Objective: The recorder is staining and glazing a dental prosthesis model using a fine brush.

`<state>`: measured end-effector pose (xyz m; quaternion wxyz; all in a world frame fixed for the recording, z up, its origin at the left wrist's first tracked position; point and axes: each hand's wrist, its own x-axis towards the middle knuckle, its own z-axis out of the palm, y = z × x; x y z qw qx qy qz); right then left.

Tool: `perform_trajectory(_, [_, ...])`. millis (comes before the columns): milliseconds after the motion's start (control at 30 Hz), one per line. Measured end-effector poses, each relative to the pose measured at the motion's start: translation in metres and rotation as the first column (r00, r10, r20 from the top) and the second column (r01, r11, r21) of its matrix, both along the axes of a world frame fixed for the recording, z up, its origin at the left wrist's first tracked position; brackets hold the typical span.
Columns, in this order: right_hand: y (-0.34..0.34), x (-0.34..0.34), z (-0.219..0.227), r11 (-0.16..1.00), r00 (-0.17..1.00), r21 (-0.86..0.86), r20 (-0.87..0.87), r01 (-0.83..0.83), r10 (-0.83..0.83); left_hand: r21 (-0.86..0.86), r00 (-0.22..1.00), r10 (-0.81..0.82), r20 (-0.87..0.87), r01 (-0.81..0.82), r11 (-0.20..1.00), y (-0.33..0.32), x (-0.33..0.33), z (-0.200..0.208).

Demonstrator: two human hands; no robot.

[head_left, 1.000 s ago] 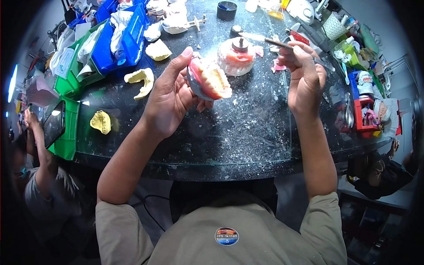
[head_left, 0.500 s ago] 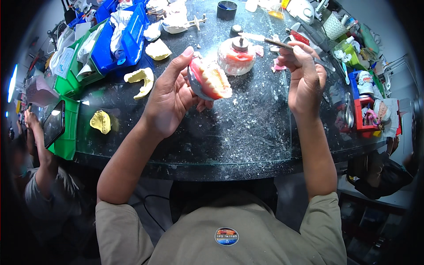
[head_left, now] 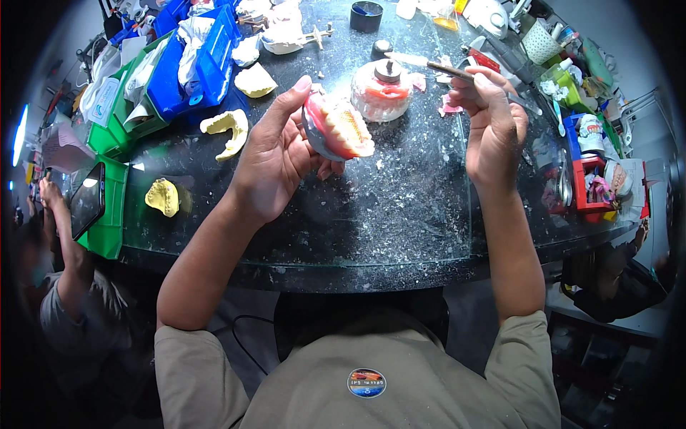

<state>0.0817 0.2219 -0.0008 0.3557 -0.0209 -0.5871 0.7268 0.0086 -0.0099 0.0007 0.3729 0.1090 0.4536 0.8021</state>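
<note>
My left hand (head_left: 275, 161) holds a dental model (head_left: 336, 129) tilted up, with pink wax and a row of teeth under bright light. The fingers wrapped round its underside are partly hidden. Raised to the right, my right hand (head_left: 494, 125) pinches a wax knife (head_left: 449, 70) with a brown handle. Its pale blade points left, close to the metal wick holder of a glass spirit lamp (head_left: 382, 96). I cannot tell whether a flame burns there. Pink stuff shows inside the lamp's glass, and pink wax scraps (head_left: 450, 106) lie to its right.
Yellow plaster models (head_left: 163, 198) and a horseshoe-shaped piece (head_left: 229, 132) lie at left, near blue bins (head_left: 214, 64) and a green bin (head_left: 107, 214) with a phone (head_left: 89, 200). A red box (head_left: 593, 189) stands right. Other people sit at both sides. White crumbs dot the black table (head_left: 400, 222).
The dental model in my left hand has shifted very slightly left. My right hand and the wax knife stay almost where they were.
</note>
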Motion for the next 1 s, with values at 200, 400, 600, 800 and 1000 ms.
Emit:
perform_trajectory(200, [-0.006, 0.005, 0.005, 0.997, 0.997, -0.015, 0.012, -0.077, 0.077, -0.019, 1.000, 0.023, 0.004, -0.023, 1.000, 0.000, 0.001, 0.003])
perform_trajectory(400, [-0.023, 0.011, 0.008, 0.978, 0.978, 0.039, 0.055, -0.205, 0.203, -0.019, 1.000, 0.016, -0.010, -0.016, 1.000, -0.001, 0.000, 0.001])
perform_trajectory(600, [-0.028, 0.014, 0.009, 0.981, 0.986, 0.113, 0.080, -0.157, 0.148, -0.030, 1.000, 0.014, -0.027, -0.015, 0.999, -0.001, 0.003, 0.004])
perform_trajectory(800, [-0.028, 0.014, 0.010, 0.982, 0.987, 0.116, 0.078, -0.152, 0.144, -0.010, 1.000, -0.001, -0.030, 0.001, 1.000, -0.001, 0.001, 0.002])
perform_trajectory(1000, [-0.029, 0.014, 0.010, 0.982, 0.988, 0.123, 0.074, -0.143, 0.135, -0.008, 1.000, 0.004, -0.016, -0.005, 1.000, -0.001, 0.000, 0.000])
